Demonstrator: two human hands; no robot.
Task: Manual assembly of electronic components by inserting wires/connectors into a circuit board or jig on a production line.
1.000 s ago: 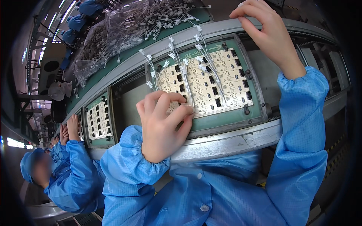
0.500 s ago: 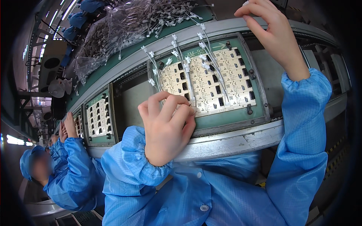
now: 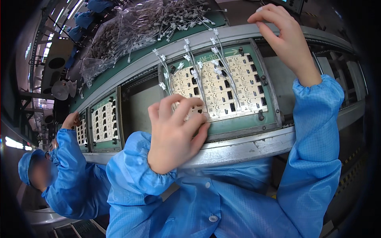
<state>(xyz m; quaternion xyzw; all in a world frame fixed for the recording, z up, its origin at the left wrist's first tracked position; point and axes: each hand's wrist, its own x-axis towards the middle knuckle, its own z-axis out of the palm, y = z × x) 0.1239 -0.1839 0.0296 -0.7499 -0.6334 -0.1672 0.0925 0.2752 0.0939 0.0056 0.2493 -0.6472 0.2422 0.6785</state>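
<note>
At the lower left of a panel of pale circuit boards (image 3: pixel 250 93), my left hand (image 3: pixel 176 129) has bent, spread fingers. Its index fingertip and thumb are beside the lower end of a white wire cable (image 3: pixel 203 93); whether they touch its connector is hard to see. More cables with white plugs lie across the boards, one (image 3: pixel 234 85) on the right and one (image 3: pixel 167 75) partly behind my left hand. My right hand (image 3: pixel 283 37) is raised past the panel's upper right, fingers loosely bent, thumb and index slightly apart. A small white bit shows at one finger, too small to name.
The panel sits in a green carrier (image 3: pixel 266 119) on a conveyor with metal rails (image 3: pixel 246 148). Beyond the far rail lie a clear plastic bag (image 3: pixel 107 47) and a heap of cables (image 3: pixel 178 18). At left, a co-worker in blue (image 3: pixel 75 182) reaches over another carrier (image 3: pixel 104 121).
My left hand's fingers have spread a little near the cable end. My right hand has dropped slightly. The co-worker's hands have shifted at the neighbouring carrier, and the view has tilted a little.
</note>
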